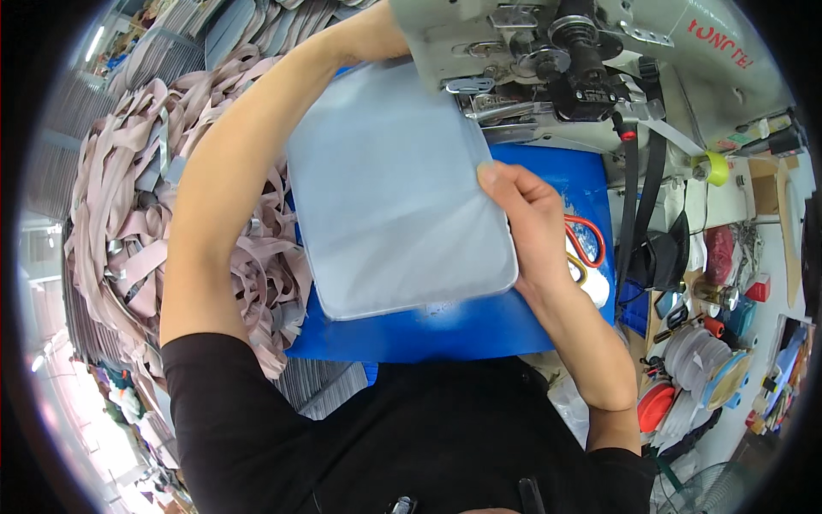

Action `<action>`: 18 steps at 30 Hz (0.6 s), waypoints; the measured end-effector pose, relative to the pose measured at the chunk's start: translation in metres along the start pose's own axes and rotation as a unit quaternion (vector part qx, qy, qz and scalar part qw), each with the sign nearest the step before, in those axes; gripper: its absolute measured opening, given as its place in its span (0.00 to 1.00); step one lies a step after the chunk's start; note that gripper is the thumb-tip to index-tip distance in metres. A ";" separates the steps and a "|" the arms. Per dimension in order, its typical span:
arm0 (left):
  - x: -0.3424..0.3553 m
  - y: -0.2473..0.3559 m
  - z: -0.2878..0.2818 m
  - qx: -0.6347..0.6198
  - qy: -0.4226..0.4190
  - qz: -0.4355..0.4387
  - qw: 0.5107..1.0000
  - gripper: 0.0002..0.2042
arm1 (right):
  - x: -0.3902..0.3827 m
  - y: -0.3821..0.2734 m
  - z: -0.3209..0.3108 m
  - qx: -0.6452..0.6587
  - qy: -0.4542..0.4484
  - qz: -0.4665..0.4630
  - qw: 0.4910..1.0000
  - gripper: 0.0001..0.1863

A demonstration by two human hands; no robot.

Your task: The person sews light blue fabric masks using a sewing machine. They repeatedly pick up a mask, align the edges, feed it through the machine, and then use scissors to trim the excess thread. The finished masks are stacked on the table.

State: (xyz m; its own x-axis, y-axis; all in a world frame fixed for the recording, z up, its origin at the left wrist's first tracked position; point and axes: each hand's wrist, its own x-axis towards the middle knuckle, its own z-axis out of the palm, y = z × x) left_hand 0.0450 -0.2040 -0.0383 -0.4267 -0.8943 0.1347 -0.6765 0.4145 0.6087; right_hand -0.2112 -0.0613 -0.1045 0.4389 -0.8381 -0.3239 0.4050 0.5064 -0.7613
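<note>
A pale blue-grey fabric panel (390, 188) with rounded corners and a raised edge lies in front of me, with light creases across its lower half. Its upper right side runs up to the sewing machine (514, 60), by the presser area. My right hand (533, 210) is closed on the panel's right edge, thumb on top and fingers curled in. Around the panel's far left side reaches my left arm. My left hand is hidden behind the machine head, so its fingers do not show.
Under the panel is a blue work surface (411, 341). Scissors with red handles (591, 244) lie to the right of my right hand. A big heap of pinkish strips (128, 223) fills the left side. Stacked grey pieces (167, 51) stand behind it. Thread spools (698, 360) sit at the right.
</note>
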 end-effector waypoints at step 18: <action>-0.147 0.132 0.131 0.179 0.359 0.008 0.916 0.17 | 0.041 0.009 0.013 0.037 0.017 -0.056 0.998 0.11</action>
State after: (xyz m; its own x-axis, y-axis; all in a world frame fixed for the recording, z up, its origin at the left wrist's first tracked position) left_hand -0.0602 0.0047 -0.0798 -0.0196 -0.7145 0.6994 -0.8820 0.3417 0.3244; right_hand -0.1792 -0.0888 -0.1177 0.3612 -0.8959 -0.2586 0.5083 0.4217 -0.7509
